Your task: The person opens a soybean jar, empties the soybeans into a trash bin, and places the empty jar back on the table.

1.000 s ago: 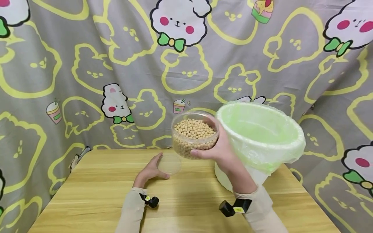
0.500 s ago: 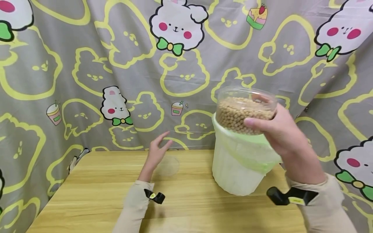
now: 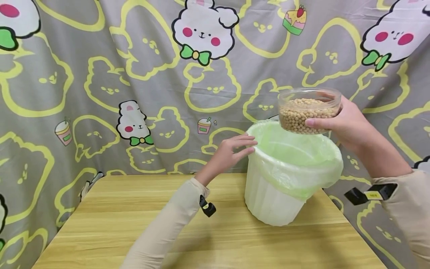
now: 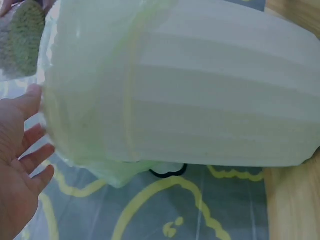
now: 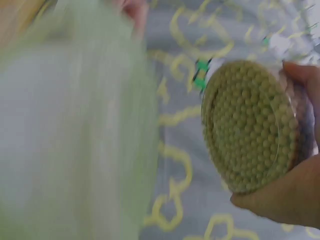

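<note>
In the head view my right hand (image 3: 352, 125) grips a clear round tub (image 3: 285, 98) of pale dried soybeans (image 3: 304, 112) by its right side. It holds the tub nearly level above the far right part of a white bin (image 3: 268, 190). A thin pale-green bin liner (image 3: 285, 168) covers the inside and folds over the rim. My left hand (image 3: 230, 153) is at the bin's left rim, fingers extended and fingertips at the liner's edge. In the left wrist view the thumb and fingers are spread beside the lined rim. The right wrist view shows the tub's bottom packed with beans.
The bin stands on the right half of a wood-grain table (image 3: 134, 224). Behind the table hangs a grey curtain (image 3: 154, 93) with yellow cartoon outlines. The table's right edge runs close to the bin.
My right hand has carried the soybean tub right and up, over the bin. My left hand has left the clear disc-shaped lid on the table and moved right to the bin's rim.
</note>
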Available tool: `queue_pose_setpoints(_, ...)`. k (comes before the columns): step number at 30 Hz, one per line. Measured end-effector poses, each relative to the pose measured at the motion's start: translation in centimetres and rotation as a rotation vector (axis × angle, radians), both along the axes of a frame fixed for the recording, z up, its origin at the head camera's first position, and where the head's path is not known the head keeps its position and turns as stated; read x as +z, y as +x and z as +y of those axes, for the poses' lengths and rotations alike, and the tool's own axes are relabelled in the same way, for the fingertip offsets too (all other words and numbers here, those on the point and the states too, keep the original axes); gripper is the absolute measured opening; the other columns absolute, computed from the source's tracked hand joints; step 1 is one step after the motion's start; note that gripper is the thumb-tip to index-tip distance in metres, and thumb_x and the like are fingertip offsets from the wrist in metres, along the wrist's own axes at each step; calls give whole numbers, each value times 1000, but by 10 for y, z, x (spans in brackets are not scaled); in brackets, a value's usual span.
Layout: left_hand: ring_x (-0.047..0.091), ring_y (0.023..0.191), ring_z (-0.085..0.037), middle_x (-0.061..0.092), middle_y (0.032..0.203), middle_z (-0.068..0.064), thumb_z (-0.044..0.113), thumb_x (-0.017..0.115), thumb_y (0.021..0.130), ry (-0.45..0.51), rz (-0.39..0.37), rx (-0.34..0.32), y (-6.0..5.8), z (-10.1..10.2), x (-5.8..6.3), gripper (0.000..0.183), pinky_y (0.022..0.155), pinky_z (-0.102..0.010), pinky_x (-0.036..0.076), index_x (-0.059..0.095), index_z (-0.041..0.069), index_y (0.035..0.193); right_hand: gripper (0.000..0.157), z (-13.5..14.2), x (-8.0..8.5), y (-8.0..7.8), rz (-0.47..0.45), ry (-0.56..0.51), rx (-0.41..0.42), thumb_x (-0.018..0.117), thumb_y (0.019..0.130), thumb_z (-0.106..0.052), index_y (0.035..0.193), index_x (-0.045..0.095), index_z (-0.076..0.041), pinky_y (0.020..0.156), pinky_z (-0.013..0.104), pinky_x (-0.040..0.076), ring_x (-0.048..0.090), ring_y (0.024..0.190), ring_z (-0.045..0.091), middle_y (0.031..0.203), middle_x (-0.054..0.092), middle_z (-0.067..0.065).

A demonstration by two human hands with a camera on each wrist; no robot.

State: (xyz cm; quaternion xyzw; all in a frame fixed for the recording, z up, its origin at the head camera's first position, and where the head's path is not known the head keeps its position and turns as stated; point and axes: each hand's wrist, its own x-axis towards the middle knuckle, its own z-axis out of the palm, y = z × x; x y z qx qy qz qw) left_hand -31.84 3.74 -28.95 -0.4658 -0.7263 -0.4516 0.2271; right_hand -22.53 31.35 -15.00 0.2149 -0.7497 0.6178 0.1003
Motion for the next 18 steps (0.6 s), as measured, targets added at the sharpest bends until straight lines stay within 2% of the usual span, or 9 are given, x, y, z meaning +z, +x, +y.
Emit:
queue_pose_setpoints(3,51,126,-14,65,121,3,29,68,86,-13,-87,6,-5,3,3,26,104,-21,38,72,17,108,79,17,0,-10,9,161,-109,68,77,10,142,28,-11,74,15,52,53,101,11,128,41,-1)
queue_pose_setpoints(7,51,123,-6,65,120,7,33,68,85,-67,-118,33,-8,2,7,25,104,-21,39,73,21,106,88,36,1,-21,21,428,-249,75,76,-1,146,23,-14,72,13,50,53,98,7,123,40,-4)
queue_pose_setpoints(10,50,123,-3,64,121,8,36,68,84,-106,-134,46,-9,1,9,26,105,-22,38,72,23,106,94,45,3,-26,36,565,-317,80,73,-9,147,22,-14,70,10,48,50,97,5,127,39,1)
queue_pose_setpoints(14,50,123,-3,64,121,9,37,68,83,-127,-144,64,-8,1,10,26,106,-22,37,72,24,106,99,52,5,-29,51,656,-368,84,69,-16,147,23,-16,67,7,44,46,97,2,133,37,7)
queue_pose_setpoints(18,51,122,-4,65,120,9,36,68,84,-134,-141,76,-7,1,11,25,105,-21,37,72,24,105,102,55,5,-30,69,700,-393,86,66,-20,147,24,-16,65,8,45,46,95,3,128,39,8)
